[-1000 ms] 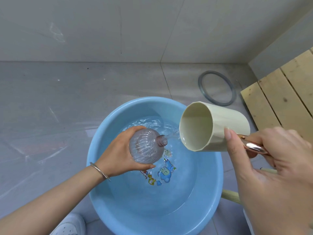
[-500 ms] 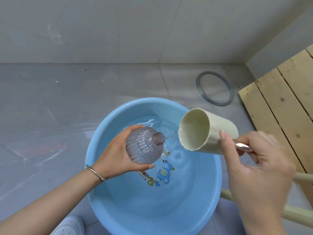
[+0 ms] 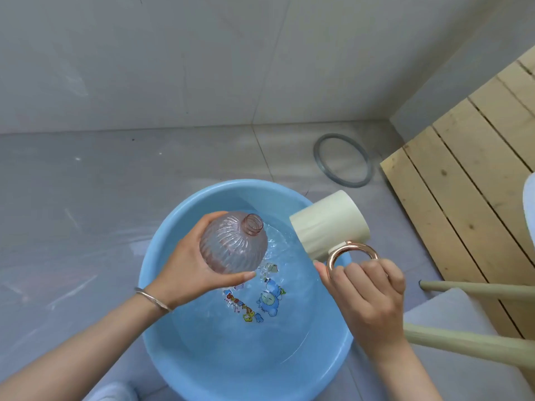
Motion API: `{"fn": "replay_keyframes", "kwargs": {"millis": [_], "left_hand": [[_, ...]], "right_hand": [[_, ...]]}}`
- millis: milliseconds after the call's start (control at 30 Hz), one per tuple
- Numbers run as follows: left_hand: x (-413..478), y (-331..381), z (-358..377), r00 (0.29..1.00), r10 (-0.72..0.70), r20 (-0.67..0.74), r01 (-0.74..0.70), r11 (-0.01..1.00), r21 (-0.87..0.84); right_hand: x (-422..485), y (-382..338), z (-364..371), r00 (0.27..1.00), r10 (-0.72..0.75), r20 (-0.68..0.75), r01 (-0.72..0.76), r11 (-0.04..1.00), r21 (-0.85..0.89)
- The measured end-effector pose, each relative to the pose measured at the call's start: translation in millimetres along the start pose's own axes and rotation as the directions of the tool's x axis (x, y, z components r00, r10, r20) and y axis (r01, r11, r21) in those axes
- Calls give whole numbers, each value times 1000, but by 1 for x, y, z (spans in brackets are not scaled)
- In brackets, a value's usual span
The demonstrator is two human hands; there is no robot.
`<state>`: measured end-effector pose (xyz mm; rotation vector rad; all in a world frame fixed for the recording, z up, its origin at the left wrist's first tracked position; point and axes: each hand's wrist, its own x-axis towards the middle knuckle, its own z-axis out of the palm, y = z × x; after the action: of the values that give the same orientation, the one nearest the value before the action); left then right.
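Observation:
My left hand grips a pink ribbed glass vase from the left, above a blue plastic basin with shallow rippling water. The vase's neck points up and to the right. My right hand holds a cream mug by its copper ring handle. The mug is tipped over the basin's right rim, mouth turned down and to the left, close to the vase's neck.
The basin stands on a grey tiled floor by a grey wall. A grey ring lies on the floor behind it. A wooden slatted pallet is at the right, with pale wooden legs and a grey seat near my right arm.
My right hand dropped lower and turned the mug, so its mouth now faces away and the handle shows. The vase tilted neck-up and rose slightly.

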<state>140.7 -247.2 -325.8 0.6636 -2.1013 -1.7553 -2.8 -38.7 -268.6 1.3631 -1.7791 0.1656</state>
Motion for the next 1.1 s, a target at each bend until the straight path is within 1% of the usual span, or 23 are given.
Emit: {"fn": "replay_keyframes", "kwargs": {"millis": [67,100,133,167,200,233,267,300,333,367,400,467,533,567,600,700,800,867,1000,1033,1100], "left_hand": [[-1,13,-2,1000,22,-3,-22,1000,-9],[-1,16,-2,1000,24,-7,-24,1000,-11],[-1,24,-3,999,32,-9,-33,999,-14],[-2,31,-5,999,39,-8,-39,999,-19],[-2,39,-7,999,38,-10,-38,999,-19],[-2,46,-9,999,34,-14,-34,999,-17],[-1,54,-12,999,38,-22,-38,999,-13],[-1,66,-15,999,45,-23,-45,999,-11],[-1,78,-17,998,56,-27,-57,998,-20],[-1,92,-21,997,65,-36,-66,997,-32],[-1,106,-24,995,82,-49,-84,996,-36],[-3,143,-30,989,131,-67,-133,991,-29],[-3,177,-36,982,176,-67,-178,984,-20],[-3,194,-38,978,196,-66,-198,980,-16],[-5,212,-38,973,224,-62,-225,974,-9],[-11,261,-33,954,295,-45,-296,955,-11],[-17,301,-17,940,341,-30,-342,939,-31],[-20,320,-3,939,341,-38,-343,937,-64],[-25,348,31,941,338,-22,-338,931,-135],[-26,352,39,940,340,-11,-338,930,-144],[-28,358,57,938,345,18,-339,929,-145]], "right_hand": [[1,2,-3,998,61,2,-61,998,24],[0,0,-2,991,132,28,-134,988,76],[1,-1,-4,966,249,73,-257,955,146],[3,-2,-7,901,407,148,-431,874,222],[5,-4,-10,776,579,249,-630,719,294],[9,-5,-14,608,706,363,-792,504,345],[14,-5,-19,435,771,465,-884,266,385],[20,-2,-27,295,786,544,-909,55,413],[28,1,-36,207,779,591,-896,-90,434],[37,4,-46,152,775,614,-878,-179,444],[45,6,-55,127,774,621,-861,-224,456],[66,13,-83,121,777,617,-835,-256,486],[83,19,-109,147,790,595,-817,-242,524],[92,25,-121,151,802,578,-801,-243,547],[98,33,-137,138,819,557,-788,-250,563],[108,62,-175,74,868,492,-765,-267,586],[101,94,-200,19,915,403,-768,-245,592],[91,113,-207,-17,932,361,-772,-241,588],[64,142,-213,-117,951,286,-809,-258,528],[57,146,-212,-145,949,279,-812,-276,515],[44,154,-213,-222,938,265,-790,-332,515]]}}
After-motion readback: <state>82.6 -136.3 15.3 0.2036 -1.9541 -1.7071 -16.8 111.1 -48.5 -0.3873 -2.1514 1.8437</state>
